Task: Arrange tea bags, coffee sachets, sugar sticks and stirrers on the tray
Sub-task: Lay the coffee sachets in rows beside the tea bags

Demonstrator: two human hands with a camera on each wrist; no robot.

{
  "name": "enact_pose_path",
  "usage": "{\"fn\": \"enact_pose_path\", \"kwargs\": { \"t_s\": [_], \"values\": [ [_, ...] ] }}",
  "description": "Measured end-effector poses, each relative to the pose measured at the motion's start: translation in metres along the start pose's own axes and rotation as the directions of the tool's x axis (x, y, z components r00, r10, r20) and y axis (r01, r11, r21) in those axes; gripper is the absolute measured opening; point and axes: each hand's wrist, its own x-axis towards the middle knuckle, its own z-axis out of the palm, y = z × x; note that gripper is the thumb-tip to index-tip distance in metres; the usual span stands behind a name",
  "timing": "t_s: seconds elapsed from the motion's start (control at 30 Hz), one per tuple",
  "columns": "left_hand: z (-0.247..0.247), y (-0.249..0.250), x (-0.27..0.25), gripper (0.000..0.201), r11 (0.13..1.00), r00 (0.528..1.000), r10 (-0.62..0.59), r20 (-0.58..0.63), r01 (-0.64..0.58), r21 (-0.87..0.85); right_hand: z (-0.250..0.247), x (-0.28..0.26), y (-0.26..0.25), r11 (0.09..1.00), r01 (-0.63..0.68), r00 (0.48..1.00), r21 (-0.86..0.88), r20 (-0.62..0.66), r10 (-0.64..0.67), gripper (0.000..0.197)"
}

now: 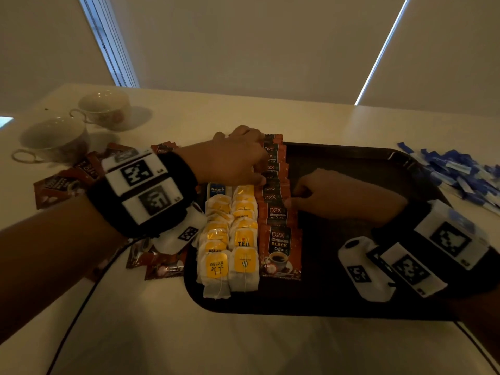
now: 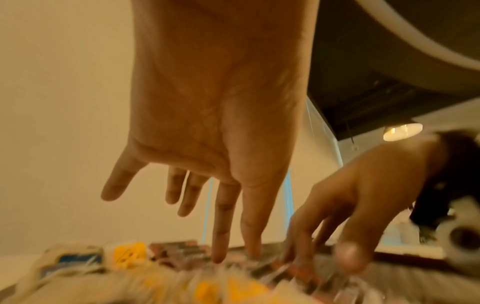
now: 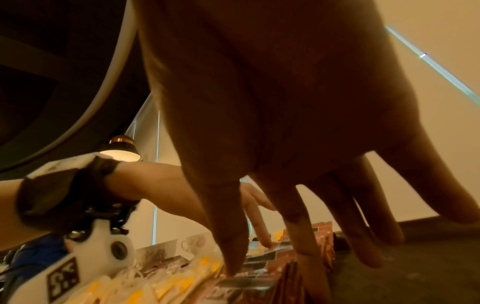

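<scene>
Head view, tray: dark tray [image 1: 351,293] sits on a pale table [image 1: 243,342]; right part of its floor is bare.
Head view, tea bags: two overlapping columns of tea bags [image 1: 232,239] fill the tray's left side.
Head view, coffee sachets: a shingled row of coffee sachets [image 1: 278,226] lies just right of the tea; loose ones [image 1: 59,182] lie off the tray to the left.
Head view, sugar sticks: blue sugar sticks [image 1: 460,171] are heaped on the table right of the tray, not yet placed. No stirrers seen.
Head view, cups: two cups [image 1: 78,128] stand far left.
Head view, left hand: left hand [image 1: 238,158] rests on the row's far end.
Head view, right hand: right hand [image 1: 341,196] meets the row's right edge at mid-length.
Left wrist view, grip: fingers [image 2: 221,236] straight, tips down on the sachets, nothing held.
Right wrist view, grip: fingertips [image 3: 233,263] extended, pressing on sachets; no pinch seen.
Handling (judgement): sachets look light, thin, glossy and slippery, so the row likely slides and fans out easily; best squared by pushing flat on the long edges, or lifted by a pinch at a crimped end. Tea bags seem soft and crushable.
</scene>
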Motion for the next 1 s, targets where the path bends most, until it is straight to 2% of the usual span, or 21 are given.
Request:
{"fn": "enact_pose_path", "kwargs": {
  "t_s": [0.07, 0.23, 0.3, 0.4, 0.47, 0.53, 0.63, 0.73, 0.9, 1.0],
  "values": [
    [0.004, 0.0, 0.01, 0.041, 1.0, 1.0, -0.016, -0.016, 0.016, -0.004, 0.002, -0.004, 0.0, 1.0, -0.012, 1.0, 0.0, -0.01, 0.012, 0.05],
    [0.004, -0.009, 0.026, 0.043, 0.999, 0.998, -0.026, 0.056, 0.028, -0.036, 0.008, -0.024, -0.001, 0.998, -0.042, 0.999, -0.041, 0.031, 0.043, 0.061],
    [0.003, -0.011, 0.03, 0.04, 0.999, 0.997, -0.013, 0.07, 0.017, -0.05, 0.009, -0.028, -0.004, 0.997, -0.034, 0.999, -0.072, -0.005, 0.034, 0.062],
    [0.006, -0.015, 0.037, 0.029, 0.995, 0.997, -0.006, 0.083, 0.015, -0.101, 0.009, -0.027, -0.006, 0.995, -0.031, 0.999, -0.096, -0.011, 0.03, 0.063],
    [0.009, -0.019, 0.04, 0.01, 0.99, 0.998, 0.011, 0.068, -0.001, -0.142, 0.009, -0.025, -0.007, 0.995, -0.032, 0.999, -0.092, 0.011, 0.033, 0.064],
    [0.01, -0.021, 0.041, 0.015, 0.986, 0.998, 0.022, 0.061, -0.011, -0.167, 0.009, -0.023, -0.007, 0.996, -0.035, 0.999, -0.087, 0.012, 0.036, 0.065],
    [0.007, -0.018, 0.041, 0.008, 0.986, 0.999, -0.019, 0.027, 0.023, -0.167, 0.008, -0.021, -0.009, 0.996, -0.037, 0.999, -0.083, 0.006, 0.037, 0.064],
    [0.006, -0.016, 0.042, 0.019, 0.99, 0.999, -0.041, 0.003, 0.041, -0.132, 0.006, -0.017, -0.011, 0.995, -0.039, 0.999, -0.092, 0.0, 0.039, 0.063],
    [0.0, -0.015, 0.035, 0.026, 0.984, 0.998, -0.05, -0.033, 0.044, -0.17, 0.003, -0.019, -0.013, 0.993, -0.037, 0.999, -0.113, 0.001, 0.037, 0.059],
    [-0.016, -0.021, 0.018, 0.03, 0.98, 0.995, -0.053, -0.09, 0.035, -0.194, 0.001, -0.023, -0.01, 0.993, -0.027, 1.0, -0.114, 0.001, 0.027, 0.046]
  ]
}}
